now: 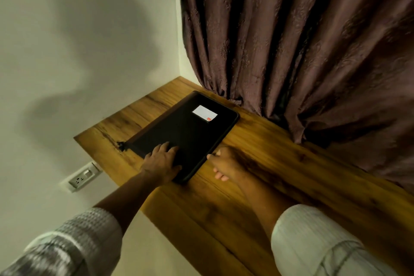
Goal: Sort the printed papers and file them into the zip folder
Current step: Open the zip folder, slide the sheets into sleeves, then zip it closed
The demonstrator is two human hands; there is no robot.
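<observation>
A black zip folder [188, 132] lies closed and flat on the wooden desk [257, 186], with a small white label [205, 113] near its far end. Its zip pull hangs off the left near corner. My left hand [162, 162] rests palm down on the folder's near end, fingers spread. My right hand [224, 163] is beside the folder's near right edge, thumb and fingertip touching that edge, the other fingers curled. No printed papers show in view.
A dark brown curtain [302, 40] hangs down to the desk at the back and right. A pale wall [78, 51] bounds the left, with a white power socket [81, 177] below the desk's edge.
</observation>
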